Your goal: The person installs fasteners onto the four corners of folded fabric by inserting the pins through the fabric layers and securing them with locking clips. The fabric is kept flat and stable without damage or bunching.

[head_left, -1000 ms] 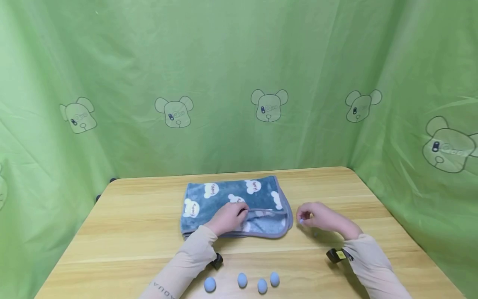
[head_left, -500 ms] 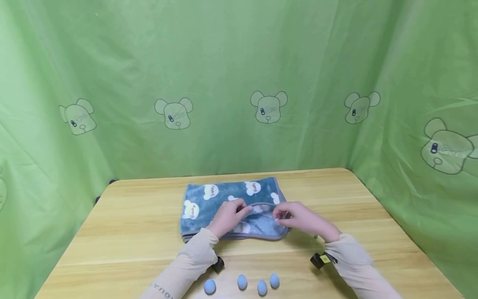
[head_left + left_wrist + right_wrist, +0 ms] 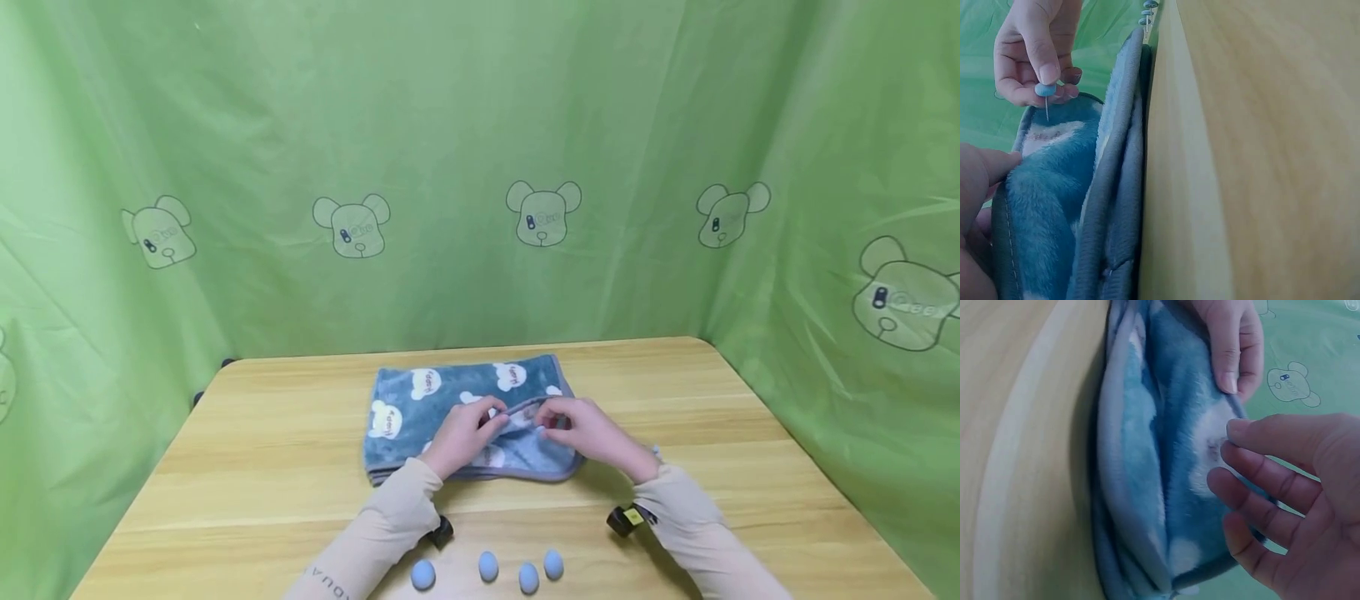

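Note:
A folded teal blanket (image 3: 401,387) with white bear-head prints and grey piped edging lies mid-table. My left hand (image 3: 461,433) pinches the edge of its top layer between thumb and fingers, raising it so the fold gapes towards me. Just right of that grip, my right hand (image 3: 588,429) is over the gap. Its thumb and fingers pinch a pin (image 3: 1045,90) with a round light-blue head; in the left wrist view the thin needle points down at the plush inner side. The right wrist view hides the pin behind the fingers.
Several light-blue egg-shaped balls, one of them a ball (image 3: 423,574) at the left, lie near the table's front. More blue-headed pins (image 3: 1147,12) stand beyond the blanket in the left wrist view. Green curtains (image 3: 450,275) enclose the wooden table (image 3: 262,433).
My right hand has moved left with the pin, from beside the blanket to its opened fold. My left hand keeps its grip, and the held edge has risen slightly.

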The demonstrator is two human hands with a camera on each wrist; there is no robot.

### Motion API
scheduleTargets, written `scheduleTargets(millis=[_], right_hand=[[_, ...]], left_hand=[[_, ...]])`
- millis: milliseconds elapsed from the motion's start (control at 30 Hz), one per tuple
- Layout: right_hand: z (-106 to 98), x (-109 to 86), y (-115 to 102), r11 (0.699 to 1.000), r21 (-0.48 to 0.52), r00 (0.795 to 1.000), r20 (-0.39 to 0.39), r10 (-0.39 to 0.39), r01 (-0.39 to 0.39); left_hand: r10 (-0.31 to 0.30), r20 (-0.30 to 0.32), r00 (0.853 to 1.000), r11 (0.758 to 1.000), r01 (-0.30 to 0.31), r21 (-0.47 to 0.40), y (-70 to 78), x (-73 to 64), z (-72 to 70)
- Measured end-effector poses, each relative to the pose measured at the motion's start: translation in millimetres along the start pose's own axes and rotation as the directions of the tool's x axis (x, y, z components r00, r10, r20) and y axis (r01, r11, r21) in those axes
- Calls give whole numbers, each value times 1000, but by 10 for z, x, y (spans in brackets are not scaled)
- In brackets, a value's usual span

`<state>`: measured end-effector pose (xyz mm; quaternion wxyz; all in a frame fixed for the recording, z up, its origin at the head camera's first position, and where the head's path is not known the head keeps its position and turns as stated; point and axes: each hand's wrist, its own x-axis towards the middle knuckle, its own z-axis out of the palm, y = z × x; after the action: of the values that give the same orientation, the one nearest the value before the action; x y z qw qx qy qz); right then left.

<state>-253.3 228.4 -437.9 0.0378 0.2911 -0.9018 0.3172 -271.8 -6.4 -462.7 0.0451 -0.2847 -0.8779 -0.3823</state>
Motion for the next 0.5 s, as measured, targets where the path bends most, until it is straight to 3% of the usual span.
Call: scheduleTargets(millis=[333, 500], right_hand=[[115, 63, 44, 1000, 13, 996, -83, 20, -19], [171, 83, 63, 999, -35, 990, -140, 13, -18]], left_hand=[[27, 15, 1000, 1000, -27, -16, -5, 14, 12], [55, 22, 998, 998, -55, -27, -4, 6, 21]])
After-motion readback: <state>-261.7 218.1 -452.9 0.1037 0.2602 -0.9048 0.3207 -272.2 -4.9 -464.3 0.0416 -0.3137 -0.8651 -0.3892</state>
